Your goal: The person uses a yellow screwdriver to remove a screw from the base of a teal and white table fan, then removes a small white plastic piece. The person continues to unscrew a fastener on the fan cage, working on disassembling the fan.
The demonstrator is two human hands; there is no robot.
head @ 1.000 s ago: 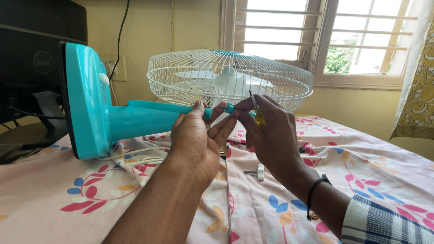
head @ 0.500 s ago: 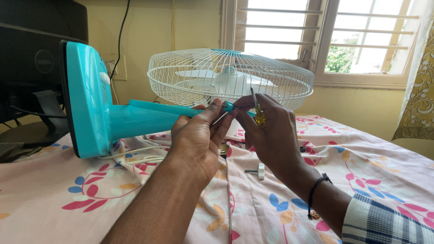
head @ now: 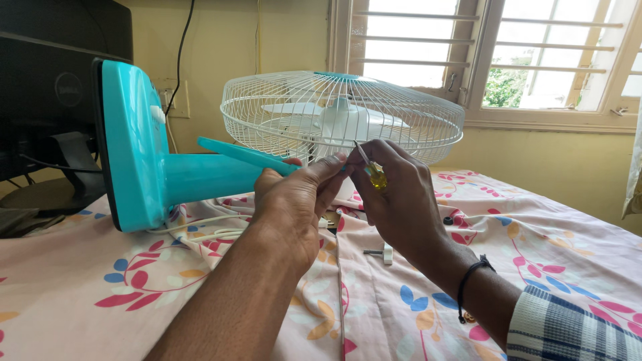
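Note:
A turquoise table fan lies on its side on a floral bedsheet, its round base facing left and its white wire cage toward the window. My left hand grips the neck of the fan near the motor housing. My right hand holds a small screwdriver with a yellow handle, its metal shaft pointing up toward the fan's neck joint. The joint itself is hidden behind my fingers.
A small white part with a metal pin lies on the sheet below my right hand, and a small dark piece lies further right. The fan's white cord trails under the stem. A black monitor stands at left; a barred window is behind.
My left fingers have shifted slightly along the fan's neck and the screwdriver has tilted a little; the fan stays in place.

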